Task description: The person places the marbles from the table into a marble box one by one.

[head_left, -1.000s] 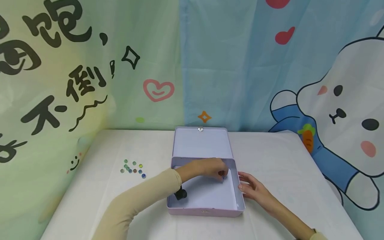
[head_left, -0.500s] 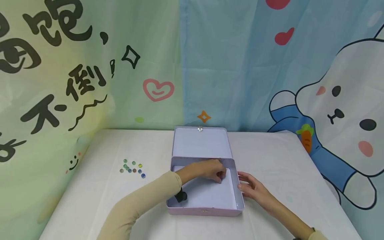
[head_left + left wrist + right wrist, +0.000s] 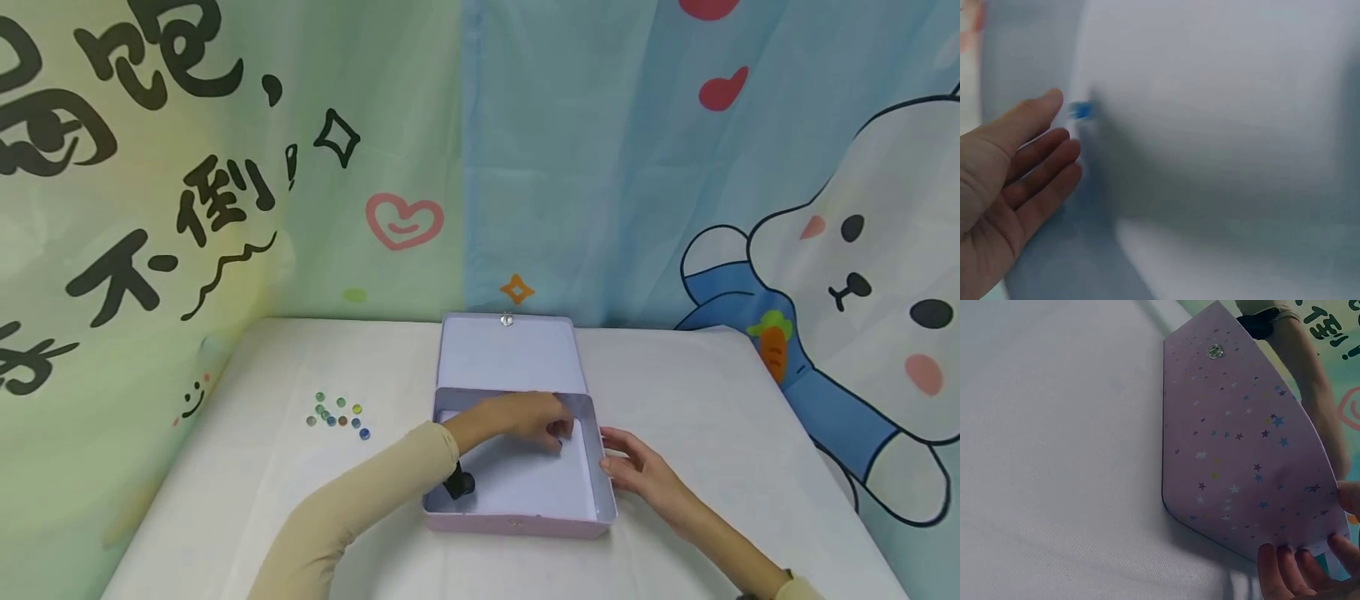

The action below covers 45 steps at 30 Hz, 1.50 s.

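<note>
A lilac metal box (image 3: 517,525) stands in the middle of the table with its lid (image 3: 512,354) raised at the back. Inside it, near the right wall, my left hand (image 3: 528,417) reaches down over the pale floor of the box. A small blue marble (image 3: 1080,110) lies just past the thumb and fingertips of that hand, a gap showing in the left wrist view. My right hand (image 3: 637,471) rests its extended fingers against the box's outer right side. In the right wrist view, fingertips (image 3: 1267,553) touch the star-printed wall (image 3: 1241,437).
Several small glass marbles (image 3: 342,421), green, blue, yellow and brownish, lie in a loose group left of the box. A white cloth (image 3: 720,400) covers the table. Behind hangs a printed curtain (image 3: 555,150). A black wrist camera (image 3: 459,483) hangs under the left forearm.
My left hand stays in the box by the blue marble, its fingers spreading slightly from the thumb. The right hand keeps its place. The head view has shifted slightly.
</note>
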Each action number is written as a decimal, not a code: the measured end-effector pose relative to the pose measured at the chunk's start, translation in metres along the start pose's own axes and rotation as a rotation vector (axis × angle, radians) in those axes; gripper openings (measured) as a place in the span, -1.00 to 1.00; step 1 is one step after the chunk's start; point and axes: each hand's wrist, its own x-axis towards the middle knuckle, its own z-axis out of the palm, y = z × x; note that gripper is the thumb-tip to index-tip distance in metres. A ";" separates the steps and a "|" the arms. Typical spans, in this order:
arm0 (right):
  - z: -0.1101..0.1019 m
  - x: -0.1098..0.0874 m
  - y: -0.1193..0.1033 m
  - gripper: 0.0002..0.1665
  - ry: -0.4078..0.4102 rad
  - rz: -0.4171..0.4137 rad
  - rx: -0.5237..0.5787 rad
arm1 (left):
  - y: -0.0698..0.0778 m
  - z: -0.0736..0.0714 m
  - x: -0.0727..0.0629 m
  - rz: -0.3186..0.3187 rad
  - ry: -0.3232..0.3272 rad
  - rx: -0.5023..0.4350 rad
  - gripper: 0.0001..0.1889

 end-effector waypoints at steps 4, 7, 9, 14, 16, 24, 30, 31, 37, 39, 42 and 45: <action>-0.002 0.002 -0.001 -0.27 -0.001 -0.004 -0.009 | 0.000 -0.029 -0.017 0.029 0.032 -0.096 -0.73; -0.002 0.003 -0.002 -0.26 0.002 -0.003 -0.007 | -0.004 -0.057 -0.042 0.017 0.121 -0.168 -0.72; -0.002 0.003 -0.002 -0.26 0.009 -0.006 -0.011 | -0.010 -0.075 -0.064 -0.001 0.221 -0.231 -0.73; -0.003 0.004 -0.002 -0.27 0.023 -0.001 -0.025 | -0.035 -0.091 -0.133 -0.109 0.531 -0.384 -0.76; -0.003 0.004 -0.001 -0.27 0.030 0.016 -0.030 | -0.047 -0.087 -0.164 -0.179 0.627 -0.413 -0.76; -0.003 0.006 0.001 -0.28 0.054 0.004 -0.013 | -0.102 -0.046 -0.277 -0.540 0.731 -0.261 -0.77; -0.001 0.004 0.007 -0.30 0.034 -0.026 0.059 | -0.120 0.000 -0.327 -0.651 0.717 -0.181 -0.84; 0.000 0.004 0.008 -0.30 0.030 -0.026 0.064 | -0.119 0.007 -0.333 -0.655 0.723 -0.176 -0.86; 0.003 0.005 0.010 -0.29 0.023 -0.004 0.061 | -0.114 0.031 -0.351 -0.613 0.738 -0.133 -0.84; 0.003 0.006 0.010 -0.29 0.027 0.003 0.061 | -0.112 0.035 -0.351 -0.599 0.725 -0.115 -0.83; 0.003 0.005 0.011 -0.29 0.030 0.004 0.067 | -0.112 0.037 -0.349 -0.597 0.708 -0.079 -0.83; 0.004 0.004 0.011 -0.30 0.026 0.002 0.071 | -0.112 0.038 -0.346 -0.617 0.677 -0.062 -0.84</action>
